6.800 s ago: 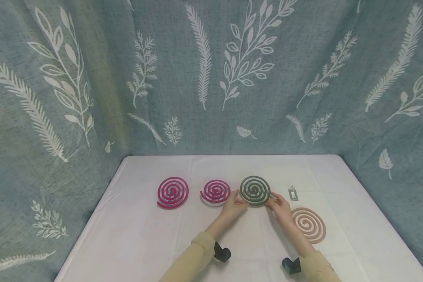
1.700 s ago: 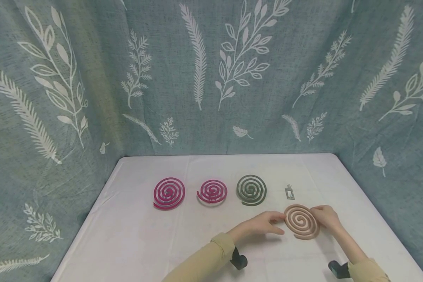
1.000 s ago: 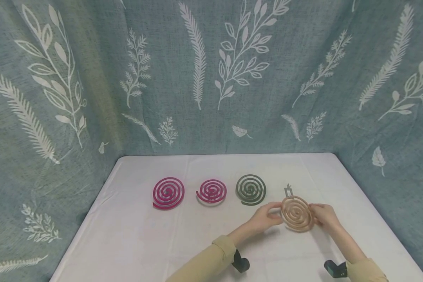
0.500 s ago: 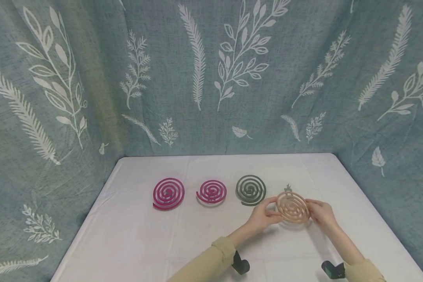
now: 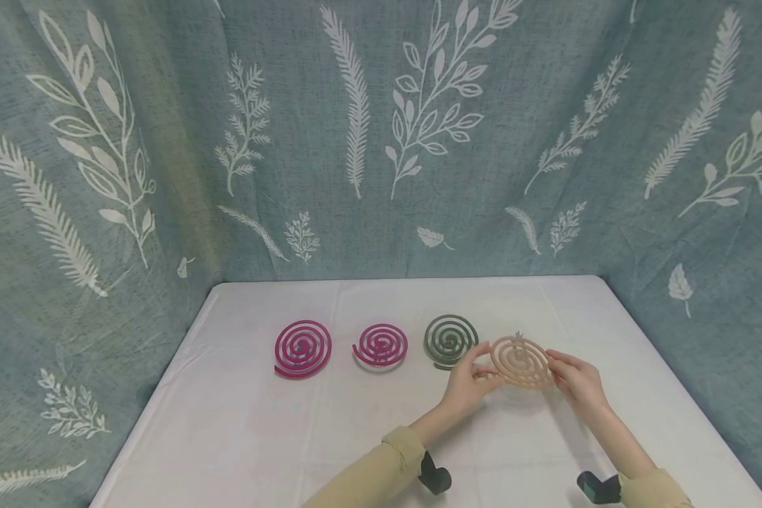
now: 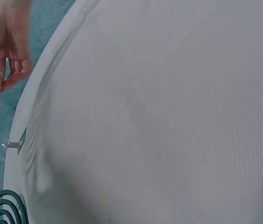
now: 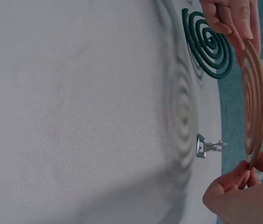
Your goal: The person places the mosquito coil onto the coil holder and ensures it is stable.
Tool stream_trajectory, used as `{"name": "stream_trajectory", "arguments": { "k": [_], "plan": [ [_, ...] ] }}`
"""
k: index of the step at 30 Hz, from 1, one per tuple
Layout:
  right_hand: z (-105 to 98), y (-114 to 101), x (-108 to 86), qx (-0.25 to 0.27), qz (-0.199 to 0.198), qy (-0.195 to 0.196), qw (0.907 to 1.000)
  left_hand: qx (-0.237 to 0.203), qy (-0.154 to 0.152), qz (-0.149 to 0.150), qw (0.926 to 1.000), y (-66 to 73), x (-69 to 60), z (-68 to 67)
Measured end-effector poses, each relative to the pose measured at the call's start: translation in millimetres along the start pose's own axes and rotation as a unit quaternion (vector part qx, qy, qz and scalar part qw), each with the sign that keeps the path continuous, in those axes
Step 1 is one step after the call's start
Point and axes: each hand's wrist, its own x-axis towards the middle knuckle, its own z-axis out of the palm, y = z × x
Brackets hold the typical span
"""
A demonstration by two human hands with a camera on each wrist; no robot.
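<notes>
A tan mosquito coil (image 5: 522, 382) is held in the air by both hands, one on each side. My left hand (image 5: 468, 382) pinches its left edge and my right hand (image 5: 578, 384) pinches the right edge. Below the coil a small metal coil stand (image 7: 200, 146) stands on the table, apart from it in the right wrist view; in the head view the coil mostly covers it. Just left of my left hand is a green mosquito coil (image 5: 451, 342), partly overlapped by that hand. The right wrist view shows the tan coil (image 7: 262, 105) nearly edge-on, its shadow on the cloth.
Two magenta mosquito coils, one at the far left (image 5: 303, 350) and one nearer the middle (image 5: 381, 346), line up with the green one on the white-clothed table (image 5: 279, 437). A blue-green leaf-patterned curtain (image 5: 381, 233) encloses the back and sides.
Earlier both hands were at the green coil, since let go. The tan coil has been lifted from the table and moved back and slightly left, over the metal stand.
</notes>
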Motion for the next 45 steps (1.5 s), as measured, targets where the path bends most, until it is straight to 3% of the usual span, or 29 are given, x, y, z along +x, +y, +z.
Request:
{"name": "stream_trajectory", "arguments": {
  "k": [10,21,28,33,45],
  "plan": [
    [-1.3,-3.9,-1.6,0.052,-0.041,0.005,0.9978,-0.043,0.033,0.01,0.9985,3.6,1.7,0.6],
    [-2.5,-5.5,0.2,0.106,-0.074,-0.004,0.9915,-0.116,0.023,-0.013,0.9929,4.0,4.4,0.2],
    [-1.1,-1.1,0.9,0.201,-0.078,-0.053,0.975,-0.084,0.022,-0.019,0.996,5.0,8.6,-4.6],
    [1.9,2.4,1.0,0.206,-0.098,-0.093,0.9691,-0.081,0.026,-0.012,0.9963,3.1,13.7,-4.6],
    [10.3,4.0,6.6,0.207,-0.123,-0.071,0.968,-0.072,0.054,0.001,0.9959,3.9,18.3,-4.0]
  ]
}}
